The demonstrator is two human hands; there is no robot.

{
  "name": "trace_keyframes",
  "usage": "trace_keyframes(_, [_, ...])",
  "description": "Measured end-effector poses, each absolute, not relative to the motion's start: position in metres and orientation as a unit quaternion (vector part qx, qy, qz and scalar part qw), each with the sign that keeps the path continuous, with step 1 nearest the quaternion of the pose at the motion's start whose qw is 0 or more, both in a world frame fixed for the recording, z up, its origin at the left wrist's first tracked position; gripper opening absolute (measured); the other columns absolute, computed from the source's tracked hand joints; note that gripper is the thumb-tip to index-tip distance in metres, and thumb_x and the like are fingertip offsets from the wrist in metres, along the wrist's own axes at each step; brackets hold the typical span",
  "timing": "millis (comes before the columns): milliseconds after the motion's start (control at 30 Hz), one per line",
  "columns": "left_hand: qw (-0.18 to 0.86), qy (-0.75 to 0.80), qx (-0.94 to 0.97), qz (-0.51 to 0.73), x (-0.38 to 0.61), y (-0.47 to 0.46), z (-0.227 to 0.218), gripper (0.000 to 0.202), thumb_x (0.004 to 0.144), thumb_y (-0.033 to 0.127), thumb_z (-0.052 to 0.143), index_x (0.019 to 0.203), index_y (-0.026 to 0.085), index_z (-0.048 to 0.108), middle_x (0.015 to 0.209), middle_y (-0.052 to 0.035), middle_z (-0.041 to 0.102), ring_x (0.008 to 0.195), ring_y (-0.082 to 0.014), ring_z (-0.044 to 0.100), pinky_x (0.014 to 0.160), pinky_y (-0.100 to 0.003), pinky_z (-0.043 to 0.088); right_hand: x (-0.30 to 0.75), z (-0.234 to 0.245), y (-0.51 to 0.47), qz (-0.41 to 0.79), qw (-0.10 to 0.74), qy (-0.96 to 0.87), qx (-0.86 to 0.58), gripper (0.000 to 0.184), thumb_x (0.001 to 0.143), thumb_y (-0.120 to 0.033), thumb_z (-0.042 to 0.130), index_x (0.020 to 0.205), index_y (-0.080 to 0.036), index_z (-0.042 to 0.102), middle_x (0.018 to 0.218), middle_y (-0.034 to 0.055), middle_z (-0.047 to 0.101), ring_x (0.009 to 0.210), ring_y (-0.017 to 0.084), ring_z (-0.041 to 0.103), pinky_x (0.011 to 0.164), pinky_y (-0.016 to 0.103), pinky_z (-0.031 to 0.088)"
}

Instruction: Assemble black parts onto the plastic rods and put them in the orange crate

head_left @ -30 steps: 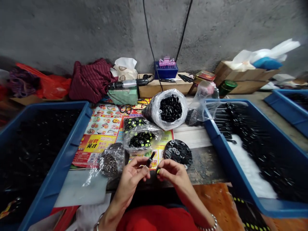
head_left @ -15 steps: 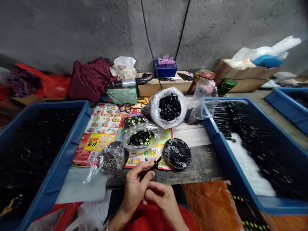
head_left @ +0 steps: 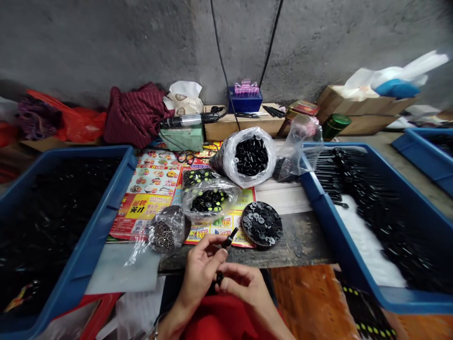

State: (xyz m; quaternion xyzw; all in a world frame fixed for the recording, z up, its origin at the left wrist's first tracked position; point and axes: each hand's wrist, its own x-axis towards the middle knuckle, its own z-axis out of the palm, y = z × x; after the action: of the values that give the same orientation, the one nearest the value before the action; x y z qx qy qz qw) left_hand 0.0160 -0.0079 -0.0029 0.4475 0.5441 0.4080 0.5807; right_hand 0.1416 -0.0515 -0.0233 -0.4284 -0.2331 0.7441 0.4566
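Observation:
My left hand (head_left: 203, 264) is closed around a slim black plastic part (head_left: 231, 237), whose narrow end sticks out past the fingertips, up and to the right. Below it, my right hand (head_left: 244, 285) pinches a small black piece (head_left: 219, 277) between thumb and fingers; its exact kind is too small to tell. Both hands are close together at the bench's front edge. Just beyond them stands a round container of flat black discs (head_left: 262, 224). Left of the hands lies a clear bag of small metal screws or rivets (head_left: 164, 236), and behind is a bag of black-and-yellow-green round pieces (head_left: 208, 202).
A larger bag of black pieces (head_left: 252, 156) leans open farther back. Blue bins of black parts flank me, one at left (head_left: 128, 163) and one at right (head_left: 380, 295). A power tool (head_left: 186, 121) rests on a green box (head_left: 182, 139). Cables hang along the wall.
The small black piece now shows at my right fingertips. The black part in my left hand has tilted slightly more upright. The view has shifted a little.

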Motion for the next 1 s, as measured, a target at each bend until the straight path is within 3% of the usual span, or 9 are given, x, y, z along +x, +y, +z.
trace_keyframes(67, [0.611,0.536,0.413,0.411,0.016,-0.009,-0.002,0.025,0.076,0.033,0.07,0.096,0.018,0.066,0.081,-0.0037,0.069,0.054,-0.0123,0.058,0.048,-0.021,0.045,0.152,-0.022,-0.049,0.737,0.464,-0.21,-0.444,0.033,0.06,-0.038,0.085,0.085,-0.017,0.078,0.076,0.0061,0.074,0.063,0.017,0.066,0.063,0.028,0.055])
trace_keyframes(267, [0.621,0.506,0.443,0.404,0.017,-0.012,-0.002,0.023,0.078,0.033,0.07,0.096,0.018,0.069,0.08,-0.0044,0.07,0.059,-0.0131,0.059,0.055,-0.022,0.048,0.17,-0.022,-0.042,0.693,0.516,-0.166,-0.476,0.038,0.06,-0.038,0.086,0.092,-0.018,0.078,0.085,0.0069,0.075,0.071,0.019,0.068,0.07,0.03,0.055])
trace_keyframes(500, [0.614,0.497,0.468,0.396,0.018,-0.017,-0.006,0.019,0.08,0.028,0.068,0.096,0.019,0.071,0.08,-0.0037,0.068,0.06,-0.0129,0.058,0.056,-0.022,0.049,0.169,-0.027,-0.04,0.679,0.528,-0.127,-0.494,0.04,0.054,-0.036,0.09,0.089,-0.019,0.079,0.074,0.0051,0.076,0.064,0.016,0.068,0.068,0.027,0.055])
trace_keyframes(833, [0.575,0.493,0.521,0.393,0.021,-0.017,-0.005,0.016,0.08,0.023,0.065,0.095,0.023,0.073,0.094,-0.0053,0.068,0.071,-0.0168,0.063,0.066,-0.025,0.052,0.171,-0.018,-0.039,0.655,0.528,-0.151,-0.519,0.038,0.052,-0.037,0.09,0.086,-0.021,0.08,0.07,0.0028,0.077,0.06,0.015,0.067,0.063,0.025,0.055])
trace_keyframes(1000, [0.577,0.496,0.518,0.392,0.021,-0.018,-0.006,0.017,0.08,0.024,0.066,0.096,0.023,0.074,0.092,-0.005,0.068,0.069,-0.0156,0.062,0.064,-0.024,0.052,0.168,-0.015,-0.038,0.642,0.532,-0.151,-0.53,0.036,0.05,-0.037,0.09,0.081,-0.021,0.08,0.072,0.0023,0.077,0.062,0.016,0.067,0.063,0.023,0.055])
